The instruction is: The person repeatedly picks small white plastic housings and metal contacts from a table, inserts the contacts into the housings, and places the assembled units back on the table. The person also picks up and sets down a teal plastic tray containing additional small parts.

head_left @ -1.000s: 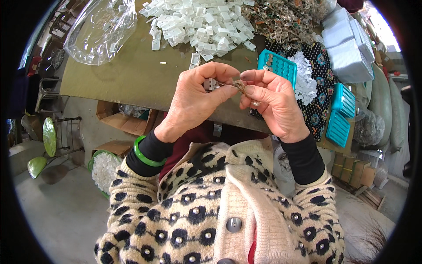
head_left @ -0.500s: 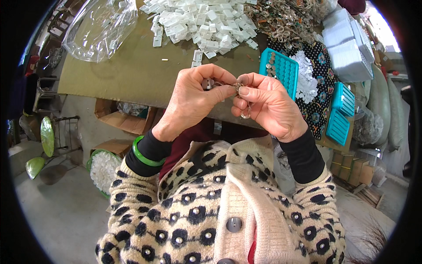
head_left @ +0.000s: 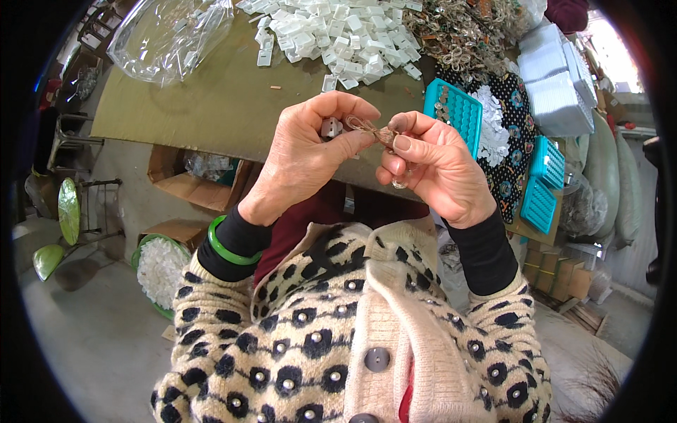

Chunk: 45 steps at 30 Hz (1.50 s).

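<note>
Since half a second ago the two hands have barely shifted: they stay raised together over the near edge of the bench [head_left: 211,106], and the small metal clip [head_left: 372,131] between them sits a little more to the right, drawn toward the right thumb. The left hand [head_left: 303,158] pinches the clip's left end between thumb and forefinger, with a small white tag [head_left: 330,127] tucked behind those fingers. The right hand [head_left: 434,169] is closed on the clip's right end, thumb on top; a small ring [head_left: 399,184] shows under its fingers.

The bench is covered with brown card. On it lie a heap of white tags [head_left: 331,32], a clear plastic bag [head_left: 166,32] at the far left, a tangle of metal pieces [head_left: 465,28] and a turquoise tray [head_left: 455,113] just beside the right hand. Two more turquoise trays [head_left: 543,183] rest on a spotted cloth. Below the bench stand cardboard boxes [head_left: 187,180] and a green tub of white pieces [head_left: 159,271] on the concrete floor.
</note>
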Motion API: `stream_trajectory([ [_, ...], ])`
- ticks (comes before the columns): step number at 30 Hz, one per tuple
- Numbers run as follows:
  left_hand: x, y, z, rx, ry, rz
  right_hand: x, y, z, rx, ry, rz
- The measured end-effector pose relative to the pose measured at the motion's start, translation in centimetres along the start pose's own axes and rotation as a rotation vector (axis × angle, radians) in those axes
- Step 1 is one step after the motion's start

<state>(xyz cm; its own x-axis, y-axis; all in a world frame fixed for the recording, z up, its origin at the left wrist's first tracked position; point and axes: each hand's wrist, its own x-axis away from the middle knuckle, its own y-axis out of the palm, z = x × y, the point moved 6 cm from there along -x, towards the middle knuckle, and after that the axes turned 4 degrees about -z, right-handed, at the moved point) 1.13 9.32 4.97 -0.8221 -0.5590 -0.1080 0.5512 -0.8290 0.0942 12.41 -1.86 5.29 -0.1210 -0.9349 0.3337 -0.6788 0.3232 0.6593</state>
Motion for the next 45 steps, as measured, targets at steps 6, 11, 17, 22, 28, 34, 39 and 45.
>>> stream_trajectory([
  [6,0.5,-0.1,0.4,-0.132,0.027,-0.077,0.2,0.0,0.3,0.030,0.006,0.052],
  [11,1.0,0.2,2.1,-0.399,0.425,-0.084,-0.1,-0.1,0.8,-0.020,0.009,0.044],
  [17,1.5,0.8,2.5,-0.567,0.608,-0.086,-0.2,-0.3,0.8,0.059,-0.039,0.087],
  [22,1.1,0.2,1.7,-0.379,0.254,-0.065,0.0,-0.1,0.5,0.143,-0.132,0.077],
  [28,1.0,0.3,0.5,-0.093,-0.034,0.005,-0.2,-0.4,0.6,0.128,-0.141,0.052],
  [34,0.4,0.5,0.9,-0.333,0.164,-0.084,-0.1,-0.8,0.8,0.091,-0.098,0.060],
  [39,0.2,1.3,1.8,-0.459,0.438,-0.116,-0.2,-0.8,0.8,0.048,0.000,0.055],
  [45,0.2,1.0,2.1,-0.525,0.486,-0.171,-0.4,-1.2,1.3,-0.044,0.022,0.080],
])
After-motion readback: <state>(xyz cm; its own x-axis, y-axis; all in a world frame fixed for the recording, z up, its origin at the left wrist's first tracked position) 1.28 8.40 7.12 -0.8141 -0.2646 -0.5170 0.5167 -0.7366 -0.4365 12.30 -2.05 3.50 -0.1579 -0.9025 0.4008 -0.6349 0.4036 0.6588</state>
